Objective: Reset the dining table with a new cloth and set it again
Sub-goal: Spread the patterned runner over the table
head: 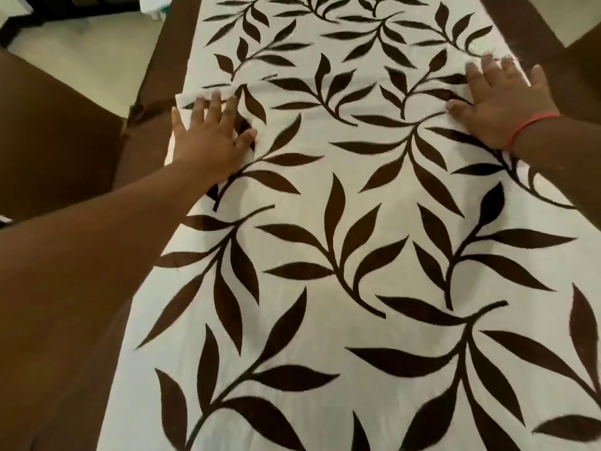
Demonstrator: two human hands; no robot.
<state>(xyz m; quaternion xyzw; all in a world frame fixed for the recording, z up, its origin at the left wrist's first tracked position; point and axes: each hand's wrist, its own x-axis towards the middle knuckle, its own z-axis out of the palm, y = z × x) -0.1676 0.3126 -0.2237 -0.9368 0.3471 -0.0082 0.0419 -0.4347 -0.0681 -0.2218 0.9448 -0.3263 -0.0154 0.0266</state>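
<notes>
White cloth (357, 196) printed with dark brown leaves lies along the middle of the worktop (169, 60), running from 6 o'clock up to 12 o'clock, with brown worktop showing as a strip on both long sides. The left hand (208, 138) lies flat with fingers spread at about 10 o'clock, pressing on a folded edge that forms a ridge across the cloth. The right hand (500, 102), a pink band (533, 125) at its wrist, lies flat and spread at about 2 o'clock on the opposite edge.

Likely trouble from here: the cloth appears still partly folded, so uneven pushing could drag it askew or leave the crease standing. With nothing weighing it down, a hard sweep might slide it toward one side.
</notes>
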